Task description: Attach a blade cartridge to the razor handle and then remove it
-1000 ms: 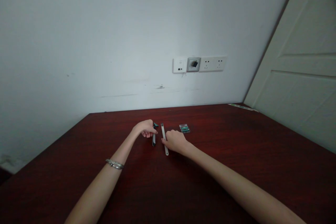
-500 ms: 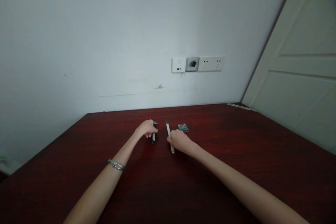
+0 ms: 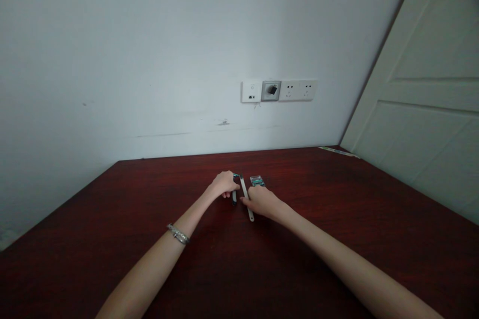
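Note:
My left hand [image 3: 225,183] is closed around a razor [image 3: 234,197] with a dark and pale handle, its teal-edged head showing past my fingers. Between the fingers and thumb of my right hand [image 3: 264,200] is a slim white toothbrush [image 3: 244,188] with a dark head and a small hole at its handle end. The toothbrush's head is at the razor's head; whether they touch I cannot tell. Just beyond my right hand lies a small clear case [image 3: 257,180] with teal parts inside, partly covered by the hand.
The dark red wooden table [image 3: 209,279] reaches back to a white wall with a row of sockets [image 3: 279,90]. A pale panelled door [image 3: 419,109] stands at the right. A thin printed strip [image 3: 339,151] lies at the table's back right edge.
My left hand has moved right with the razor, bringing its head up to the toothbrush's head. My right hand still holds the toothbrush; the view has shifted slightly.

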{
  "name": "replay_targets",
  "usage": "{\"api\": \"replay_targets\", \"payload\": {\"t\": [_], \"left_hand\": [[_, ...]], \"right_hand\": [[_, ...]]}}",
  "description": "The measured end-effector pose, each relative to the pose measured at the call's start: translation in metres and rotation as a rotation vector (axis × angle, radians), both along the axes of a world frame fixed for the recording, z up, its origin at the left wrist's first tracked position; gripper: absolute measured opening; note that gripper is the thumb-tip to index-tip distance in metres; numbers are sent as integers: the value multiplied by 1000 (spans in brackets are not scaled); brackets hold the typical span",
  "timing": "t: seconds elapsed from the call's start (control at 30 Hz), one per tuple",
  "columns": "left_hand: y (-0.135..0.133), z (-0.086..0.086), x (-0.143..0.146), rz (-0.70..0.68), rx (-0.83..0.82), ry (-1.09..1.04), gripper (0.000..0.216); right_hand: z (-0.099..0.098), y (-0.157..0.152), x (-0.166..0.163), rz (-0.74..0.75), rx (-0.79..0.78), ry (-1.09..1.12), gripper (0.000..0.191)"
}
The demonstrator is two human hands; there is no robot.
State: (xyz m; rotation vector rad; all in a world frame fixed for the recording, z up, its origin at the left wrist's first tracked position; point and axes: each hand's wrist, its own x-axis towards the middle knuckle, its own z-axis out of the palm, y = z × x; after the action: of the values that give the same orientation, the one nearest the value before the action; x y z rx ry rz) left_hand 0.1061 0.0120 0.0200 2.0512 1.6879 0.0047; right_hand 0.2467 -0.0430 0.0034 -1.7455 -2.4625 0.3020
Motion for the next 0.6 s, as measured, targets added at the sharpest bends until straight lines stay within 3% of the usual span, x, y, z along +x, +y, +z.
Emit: {"api": "replay_targets", "payload": {"t": [0.13, 0.23, 0.37, 0.47, 0.6], "left_hand": [[5, -3, -2, -1, -3, -10, 22], [9, -5, -6, -21, -20, -11, 21], [13, -6, -7, -29, -54, 14, 19], [15, -6, -7, -38, -65, 8, 19], [17, -8, -8, -53, -70, -17, 18]], "right_hand": [[18, 14, 23, -9, 51, 19, 41], [23, 31, 48, 46, 156, 94, 26], [5, 51, 72, 242, 159, 231, 48], [-12, 59, 79, 212, 95, 298, 62], [-25, 64, 81, 178, 89, 387, 68]]}}
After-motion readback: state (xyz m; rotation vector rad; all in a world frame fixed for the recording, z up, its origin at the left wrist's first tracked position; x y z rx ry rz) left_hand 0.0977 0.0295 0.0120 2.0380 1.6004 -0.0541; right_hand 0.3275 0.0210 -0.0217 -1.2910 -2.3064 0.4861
